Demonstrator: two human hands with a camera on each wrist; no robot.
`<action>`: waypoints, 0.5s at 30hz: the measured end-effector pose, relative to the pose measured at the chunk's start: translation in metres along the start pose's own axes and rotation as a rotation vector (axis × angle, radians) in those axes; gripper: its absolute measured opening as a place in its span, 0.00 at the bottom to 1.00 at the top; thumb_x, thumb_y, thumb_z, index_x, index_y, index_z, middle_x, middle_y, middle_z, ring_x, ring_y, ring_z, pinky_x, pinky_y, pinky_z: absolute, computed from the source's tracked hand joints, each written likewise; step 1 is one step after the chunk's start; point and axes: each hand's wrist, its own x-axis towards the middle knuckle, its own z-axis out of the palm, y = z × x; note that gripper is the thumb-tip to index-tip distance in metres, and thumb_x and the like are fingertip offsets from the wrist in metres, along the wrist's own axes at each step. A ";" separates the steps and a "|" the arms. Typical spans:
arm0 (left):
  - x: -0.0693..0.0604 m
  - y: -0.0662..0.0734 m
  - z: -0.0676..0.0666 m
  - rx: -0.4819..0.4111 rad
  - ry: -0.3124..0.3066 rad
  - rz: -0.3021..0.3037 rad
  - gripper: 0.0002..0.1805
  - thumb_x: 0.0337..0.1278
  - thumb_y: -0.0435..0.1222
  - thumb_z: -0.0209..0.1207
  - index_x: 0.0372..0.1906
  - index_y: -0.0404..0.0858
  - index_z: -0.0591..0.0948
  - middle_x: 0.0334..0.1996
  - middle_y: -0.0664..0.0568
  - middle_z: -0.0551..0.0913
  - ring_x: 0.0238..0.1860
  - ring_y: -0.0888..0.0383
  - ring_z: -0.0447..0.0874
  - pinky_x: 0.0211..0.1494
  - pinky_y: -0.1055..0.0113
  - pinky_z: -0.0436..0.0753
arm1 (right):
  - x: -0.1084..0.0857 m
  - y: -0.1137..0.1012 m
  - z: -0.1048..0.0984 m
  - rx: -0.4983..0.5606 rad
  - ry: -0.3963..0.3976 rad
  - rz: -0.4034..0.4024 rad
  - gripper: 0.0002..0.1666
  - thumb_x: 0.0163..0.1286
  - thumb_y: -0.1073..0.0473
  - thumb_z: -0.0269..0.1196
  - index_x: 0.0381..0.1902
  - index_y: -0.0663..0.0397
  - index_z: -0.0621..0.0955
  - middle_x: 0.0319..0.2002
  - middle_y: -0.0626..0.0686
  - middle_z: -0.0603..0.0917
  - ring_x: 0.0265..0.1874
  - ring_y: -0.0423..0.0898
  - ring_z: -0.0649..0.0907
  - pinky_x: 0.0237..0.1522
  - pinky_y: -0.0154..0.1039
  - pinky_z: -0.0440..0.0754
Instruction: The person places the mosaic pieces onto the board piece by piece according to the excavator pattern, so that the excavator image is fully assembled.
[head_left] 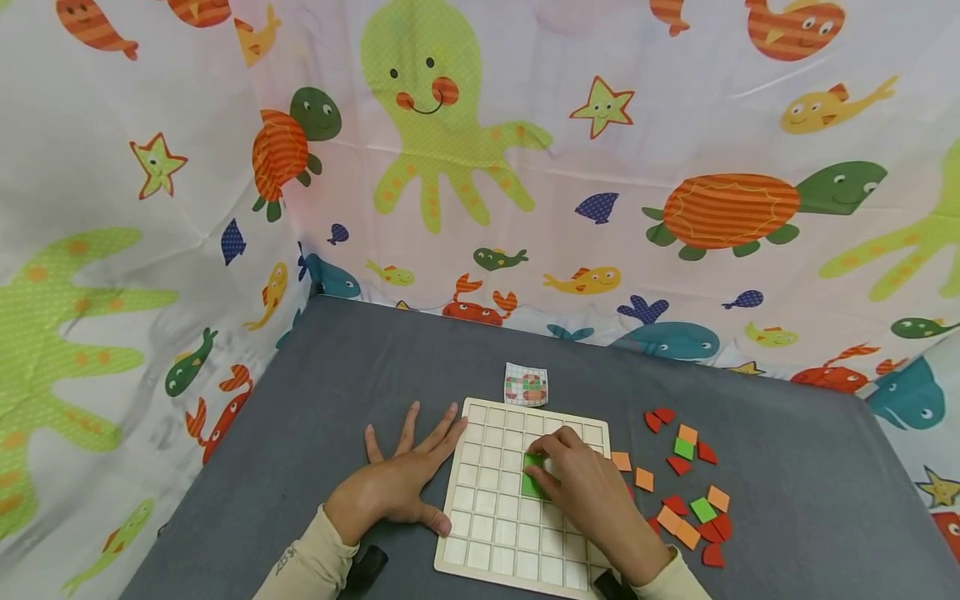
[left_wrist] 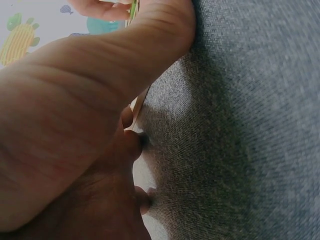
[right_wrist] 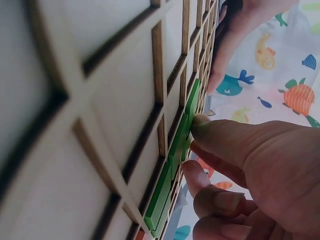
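A pale wooden grid board [head_left: 480,504] lies on the grey cloth, framed into square cells. Green square tiles [head_left: 531,486] sit in cells near its middle, partly covered by my right hand [head_left: 581,483]. That hand's thumb and index finger pinch a green tile [right_wrist: 192,102] at the board's surface in the right wrist view; the other fingers are curled in. My left hand [head_left: 401,479] is spread flat at the board's left side, fingertips and thumb touching its edge. In the left wrist view, the palm side of the left hand [left_wrist: 65,100] hides most of the board.
A small printed pattern card [head_left: 527,385] lies behind the board. To the right are scattered loose pieces: orange tiles [head_left: 643,479], green tiles [head_left: 702,509] and red rounded pieces [head_left: 712,555]. A sea-animal curtain [head_left: 510,208] borders the grey table surface [head_left: 390,358].
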 end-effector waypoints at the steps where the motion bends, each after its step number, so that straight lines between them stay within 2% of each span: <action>1: -0.001 0.001 0.000 0.007 0.003 -0.008 0.76 0.37 0.60 0.79 0.88 0.62 0.40 0.87 0.63 0.29 0.83 0.38 0.12 0.63 0.14 0.18 | 0.000 0.000 0.000 0.002 0.001 -0.002 0.12 0.67 0.46 0.77 0.45 0.38 0.89 0.41 0.42 0.82 0.25 0.34 0.78 0.24 0.31 0.74; 9: 0.001 -0.006 0.003 -0.016 0.020 0.033 0.76 0.37 0.62 0.78 0.87 0.65 0.37 0.87 0.65 0.27 0.83 0.37 0.10 0.60 0.14 0.13 | -0.002 -0.001 -0.002 0.015 0.001 -0.017 0.11 0.67 0.50 0.77 0.45 0.41 0.89 0.42 0.44 0.83 0.25 0.34 0.78 0.23 0.30 0.73; 15: 0.003 -0.010 0.007 -0.011 0.022 0.027 0.77 0.36 0.62 0.78 0.87 0.66 0.36 0.87 0.65 0.26 0.83 0.38 0.10 0.59 0.15 0.12 | -0.007 0.004 -0.011 0.049 0.009 0.019 0.13 0.69 0.50 0.76 0.49 0.41 0.89 0.45 0.43 0.82 0.22 0.32 0.73 0.19 0.31 0.70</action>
